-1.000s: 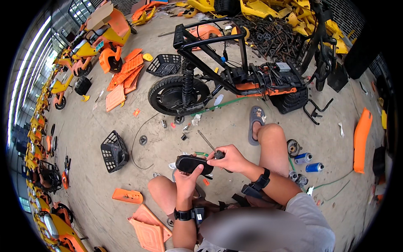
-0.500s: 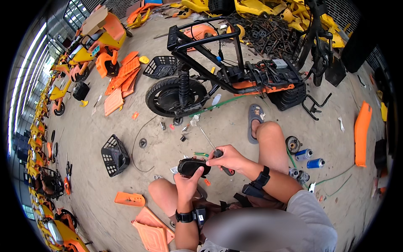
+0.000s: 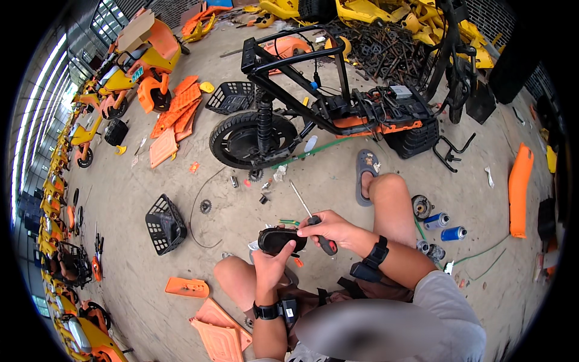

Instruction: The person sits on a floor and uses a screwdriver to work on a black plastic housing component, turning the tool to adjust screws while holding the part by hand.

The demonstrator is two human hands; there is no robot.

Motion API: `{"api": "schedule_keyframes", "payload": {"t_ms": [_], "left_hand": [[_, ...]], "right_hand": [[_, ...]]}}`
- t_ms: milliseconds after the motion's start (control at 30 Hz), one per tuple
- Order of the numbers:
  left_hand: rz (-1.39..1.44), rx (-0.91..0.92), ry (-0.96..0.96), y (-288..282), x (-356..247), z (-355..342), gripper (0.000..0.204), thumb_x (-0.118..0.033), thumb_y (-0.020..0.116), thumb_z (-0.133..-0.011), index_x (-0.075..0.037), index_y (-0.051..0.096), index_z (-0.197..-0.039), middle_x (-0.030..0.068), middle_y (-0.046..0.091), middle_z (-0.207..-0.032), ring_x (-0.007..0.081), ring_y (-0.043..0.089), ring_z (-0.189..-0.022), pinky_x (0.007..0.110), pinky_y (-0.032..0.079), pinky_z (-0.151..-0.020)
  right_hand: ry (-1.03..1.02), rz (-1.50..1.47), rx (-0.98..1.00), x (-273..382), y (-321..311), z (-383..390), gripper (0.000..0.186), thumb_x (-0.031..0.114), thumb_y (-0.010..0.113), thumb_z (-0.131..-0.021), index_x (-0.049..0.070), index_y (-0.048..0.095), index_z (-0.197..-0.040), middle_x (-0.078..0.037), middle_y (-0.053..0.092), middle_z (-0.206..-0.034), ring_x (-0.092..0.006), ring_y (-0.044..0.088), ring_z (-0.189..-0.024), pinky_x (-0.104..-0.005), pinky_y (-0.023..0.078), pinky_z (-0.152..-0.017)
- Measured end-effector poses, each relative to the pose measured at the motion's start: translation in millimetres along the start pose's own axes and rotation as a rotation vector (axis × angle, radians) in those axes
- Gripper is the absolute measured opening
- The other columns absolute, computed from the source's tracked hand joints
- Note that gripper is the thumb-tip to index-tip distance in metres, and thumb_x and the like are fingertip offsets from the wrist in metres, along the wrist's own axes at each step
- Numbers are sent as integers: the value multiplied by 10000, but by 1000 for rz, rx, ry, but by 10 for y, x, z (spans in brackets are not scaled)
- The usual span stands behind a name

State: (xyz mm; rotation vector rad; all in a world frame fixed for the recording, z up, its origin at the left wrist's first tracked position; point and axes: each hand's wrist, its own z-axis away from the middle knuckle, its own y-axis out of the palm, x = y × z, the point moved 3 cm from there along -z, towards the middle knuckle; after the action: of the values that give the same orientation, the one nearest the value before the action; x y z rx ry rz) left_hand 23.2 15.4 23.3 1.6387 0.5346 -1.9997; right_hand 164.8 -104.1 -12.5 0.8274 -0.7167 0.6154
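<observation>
My left hand (image 3: 271, 264) is closed round a dark, oval black part (image 3: 278, 241), thumb across its face; its exact kind cannot be made out. Closed too, my right hand (image 3: 330, 228) keeps a screwdriver (image 3: 326, 244) with a black and red handle among its fingers. The screwdriver's bare metal shaft points up and away to the left, clear of the black part. My right thumb and fingertips meet the right end of that part. Beyond my hands stands a stripped black scooter frame (image 3: 289, 72) with its rear wheel (image 3: 250, 140) toward me.
A black basket (image 3: 164, 224) lies at left. Orange panels (image 3: 218, 329) are near my left knee. Blue spray cans (image 3: 453, 234) and a round metal part (image 3: 422, 207) lie right of my leg. Small parts and a thin cable (image 3: 192, 211) litter the floor; parked scooters (image 3: 148, 54) line the left.
The screwdriver has turned a little, its handle lower and its shaft steeper. Both hands and the black part have shifted very slightly to the right.
</observation>
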Motion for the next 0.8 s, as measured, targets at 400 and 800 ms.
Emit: {"api": "schedule_keyframes", "payload": {"t_ms": [400, 800], "left_hand": [[3, 17, 5, -7, -6, 18, 398, 51, 705, -838, 90, 550, -1202, 172, 689, -1122, 204, 663, -1024, 333, 532, -928], [364, -4, 0, -51, 205, -66, 426, 53, 667, -861, 39, 497, -1251, 225, 648, -1166, 288, 644, -1081, 405, 510, -980]], "right_hand": [[55, -84, 24, -32, 19, -1, 207, 125, 765, -827, 21, 665, -976, -14, 598, -688, -99, 558, -537, -235, 452, -493], [-87, 76, 33, 36, 24, 22, 323, 135, 808, -802, -9, 649, -1043, -22, 618, -802, -97, 566, -590, -237, 456, -542]]}}
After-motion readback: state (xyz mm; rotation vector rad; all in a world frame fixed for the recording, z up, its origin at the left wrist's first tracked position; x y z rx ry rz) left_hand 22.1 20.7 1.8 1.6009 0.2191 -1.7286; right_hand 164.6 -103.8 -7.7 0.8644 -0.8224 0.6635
